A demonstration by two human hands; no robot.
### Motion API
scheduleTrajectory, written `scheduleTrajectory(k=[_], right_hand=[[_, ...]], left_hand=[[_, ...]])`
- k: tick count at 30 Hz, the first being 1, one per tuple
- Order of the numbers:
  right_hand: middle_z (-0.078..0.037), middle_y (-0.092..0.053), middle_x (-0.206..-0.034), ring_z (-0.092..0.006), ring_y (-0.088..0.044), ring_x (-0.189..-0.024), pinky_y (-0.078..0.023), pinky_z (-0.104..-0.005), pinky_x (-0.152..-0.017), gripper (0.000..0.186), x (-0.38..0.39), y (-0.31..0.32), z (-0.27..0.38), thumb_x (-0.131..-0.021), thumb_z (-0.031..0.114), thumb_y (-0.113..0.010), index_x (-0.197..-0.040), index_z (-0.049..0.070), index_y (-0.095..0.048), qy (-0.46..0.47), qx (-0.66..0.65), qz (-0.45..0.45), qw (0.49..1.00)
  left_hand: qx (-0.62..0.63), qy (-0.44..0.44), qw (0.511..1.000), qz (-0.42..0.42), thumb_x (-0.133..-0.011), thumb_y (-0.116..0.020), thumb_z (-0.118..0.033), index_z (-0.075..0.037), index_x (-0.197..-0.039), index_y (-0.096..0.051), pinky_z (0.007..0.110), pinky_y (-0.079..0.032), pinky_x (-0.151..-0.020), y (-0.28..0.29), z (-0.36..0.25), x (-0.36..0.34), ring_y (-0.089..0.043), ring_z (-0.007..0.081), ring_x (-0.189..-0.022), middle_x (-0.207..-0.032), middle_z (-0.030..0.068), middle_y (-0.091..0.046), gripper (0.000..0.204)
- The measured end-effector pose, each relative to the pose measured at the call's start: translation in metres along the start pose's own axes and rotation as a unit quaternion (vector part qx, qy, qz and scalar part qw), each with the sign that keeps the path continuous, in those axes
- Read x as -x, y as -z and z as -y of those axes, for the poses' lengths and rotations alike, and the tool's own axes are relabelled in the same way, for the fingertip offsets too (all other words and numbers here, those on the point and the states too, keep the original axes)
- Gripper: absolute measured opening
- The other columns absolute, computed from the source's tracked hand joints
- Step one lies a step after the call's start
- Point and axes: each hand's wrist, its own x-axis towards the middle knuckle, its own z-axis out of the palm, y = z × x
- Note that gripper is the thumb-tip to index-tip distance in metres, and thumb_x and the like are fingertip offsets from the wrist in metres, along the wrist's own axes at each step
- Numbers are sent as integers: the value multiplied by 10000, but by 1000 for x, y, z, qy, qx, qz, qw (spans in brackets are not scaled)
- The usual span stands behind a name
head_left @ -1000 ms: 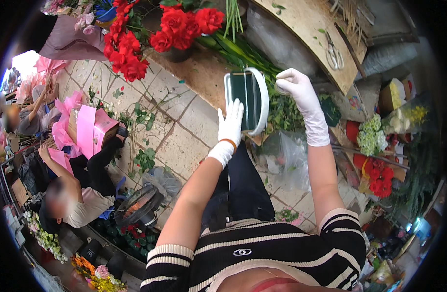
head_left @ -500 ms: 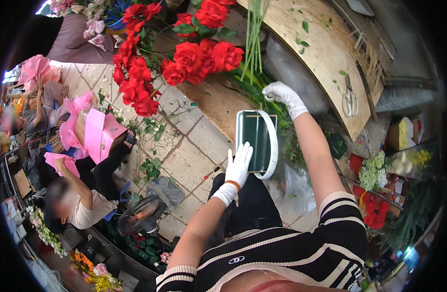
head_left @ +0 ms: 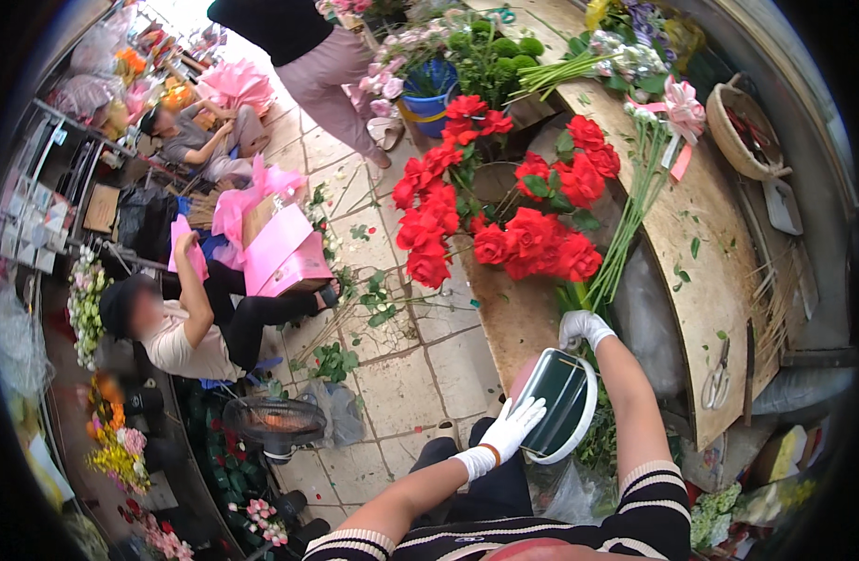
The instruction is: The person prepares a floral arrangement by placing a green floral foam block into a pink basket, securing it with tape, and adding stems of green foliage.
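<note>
A white-rimmed container [head_left: 558, 455] with a curved white handle [head_left: 589, 402] sits tilted by my knees, a dark green block [head_left: 552, 404] filling it. Thin pale strips cross the block. My left hand [head_left: 514, 425], in a white glove with an orange band at the wrist, lies on the block's near left side, fingers stretched out. Just beyond the container's far edge is my right hand [head_left: 584, 329], also gloved, its fingers curled in; what they hold, if anything, is hidden. Long green leaves [head_left: 572, 298] lie right behind it.
Red roses [head_left: 532, 239] spread ahead, beside a curved wooden table [head_left: 668, 257] carrying green stems [head_left: 635, 210] and scissors [head_left: 717, 381]. A fan [head_left: 276, 421] stands on the tiled floor at left. One person [head_left: 172, 327] sits there with pink wrapping; others are farther back.
The view has swung left and up, so the scene sits lower and farther right. My right hand has come closer to the container's far edge; my left hand still rests on the block.
</note>
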Motion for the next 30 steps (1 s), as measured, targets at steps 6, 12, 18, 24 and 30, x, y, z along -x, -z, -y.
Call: scheduleTrajectory(k=[6, 12, 18, 24, 30], right_hand=[[-158, -650, -735, -338, -634, -652, -509, -427, -582, 182, 78, -13, 44, -701, 254, -636, -688, 83, -699, 206, 384, -212, 875], [-152, -657, -777, -318, -639, -744, -489, -421, -671, 197, 244, -85, 119, -754, 243, -590, -832, 68, -635, 25, -196, -514, 834], [8, -517, -587, -96, -475, -530, -400, -274, -522, 164, 290, -198, 174, -791, 155, -676, -863, 55, -568, -3, -357, -656, 664], [4, -431, -539, -82, -402, -488, -344, -282, -482, 130, 280, -291, 236, -810, 54, -652, -874, 61, -539, -17, -379, -701, 604], [17, -459, -568, -78, -416, -479, -338, -257, -473, 167, 241, -395, 248, -834, 51, -641, -868, 61, -478, -39, -531, -671, 516]], left_hand=[[-13, -16, 998, -58, -837, -433, -63, -90, -1432, -295, 545, -145, -1128, -13, -1, -4, -214, 258, -1410, -1529, 81, -225, 612], [-18, 12, 999, -47, -880, -355, -43, -116, -1460, -252, 553, -98, -1136, -3, -16, -1, -169, 233, -1423, -1549, 39, -171, 593], [-50, 22, 997, -57, -879, -381, -32, -144, -1464, -251, 560, -109, -1131, -17, -16, 0, -188, 220, -1414, -1549, 29, -167, 610], [-27, 17, 998, -50, -884, -472, -160, -146, -1474, -212, 604, -73, -1115, -21, -11, 5, -155, 216, -1424, -1557, 31, -134, 645], [-99, 18, 994, -32, -786, -636, -217, -148, -1478, -190, 608, -77, -1115, -20, -14, 4, -170, 218, -1419, -1554, 27, -139, 826]])
